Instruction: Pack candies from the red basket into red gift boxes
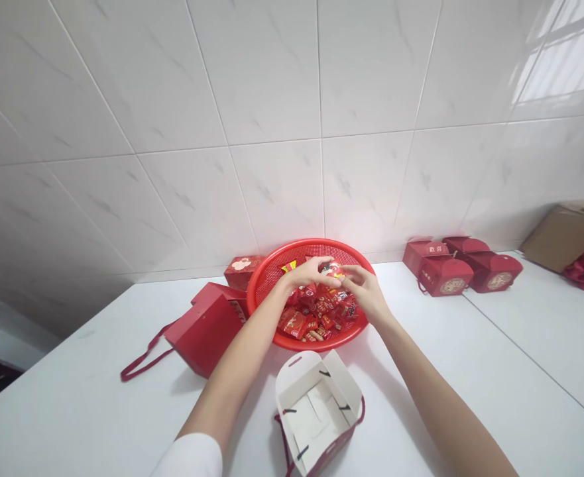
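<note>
A red plastic basket [311,344] holds many wrapped candies [316,311], mostly red. Above its back right part, my left hand [314,271] and my right hand [364,288] meet, fingers bent around a small shiny wrapped candy [332,270] between them. Both hands' fingertips touch it. In front of the basket, an open gift box [316,411] with a white inside and dark red cord stands with its flaps up; nothing lies in it.
Left of the basket are a red bag [209,331] with a cord handle and a small red box [242,270]. Closed red boxes [445,275] stand at the right near a cardboard box [565,235] holding red material. A tiled wall runs behind.
</note>
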A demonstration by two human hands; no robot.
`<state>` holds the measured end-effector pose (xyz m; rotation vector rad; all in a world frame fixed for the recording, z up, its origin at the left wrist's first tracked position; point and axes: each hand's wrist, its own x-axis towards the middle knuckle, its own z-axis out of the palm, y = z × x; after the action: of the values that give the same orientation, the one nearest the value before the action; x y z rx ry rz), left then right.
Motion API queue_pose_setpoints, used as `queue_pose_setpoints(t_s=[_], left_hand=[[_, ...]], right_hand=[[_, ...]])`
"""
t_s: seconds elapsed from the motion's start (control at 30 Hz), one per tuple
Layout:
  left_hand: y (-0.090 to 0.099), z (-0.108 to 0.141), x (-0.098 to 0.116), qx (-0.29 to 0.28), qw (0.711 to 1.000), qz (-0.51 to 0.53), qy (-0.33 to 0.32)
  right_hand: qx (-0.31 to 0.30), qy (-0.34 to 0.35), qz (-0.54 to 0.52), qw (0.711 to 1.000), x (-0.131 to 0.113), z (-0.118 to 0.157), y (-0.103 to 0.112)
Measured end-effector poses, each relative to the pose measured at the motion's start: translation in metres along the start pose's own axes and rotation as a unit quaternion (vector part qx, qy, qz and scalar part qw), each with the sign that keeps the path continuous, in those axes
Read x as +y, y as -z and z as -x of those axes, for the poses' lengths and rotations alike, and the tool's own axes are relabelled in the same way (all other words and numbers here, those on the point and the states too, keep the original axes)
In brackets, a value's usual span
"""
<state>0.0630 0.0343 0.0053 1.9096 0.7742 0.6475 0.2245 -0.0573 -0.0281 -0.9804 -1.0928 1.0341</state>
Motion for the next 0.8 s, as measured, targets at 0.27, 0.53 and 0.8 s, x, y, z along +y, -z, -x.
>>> queue_pose_setpoints(t_s=[0.27,0.53,0.8], left_hand=[[0.02,-0.018,-0.032,0.24,0.956,-0.14,0.094],[0.009,-0.019,-0.055,0.143,0.913,-0.337,0.179],[-0.007,-0.025,-0.057,0.046,0.923,-0.339,0.179]], right_hand=[[0.126,-0.013,-0.156,0.98,-0.004,-0.003,-0.001],[0.156,-0.025,-0.246,0.956,-0.008,-0.006,0.0],[0.156,-0.011,-0.254,0.955,0.0,-0.01,0.006]])
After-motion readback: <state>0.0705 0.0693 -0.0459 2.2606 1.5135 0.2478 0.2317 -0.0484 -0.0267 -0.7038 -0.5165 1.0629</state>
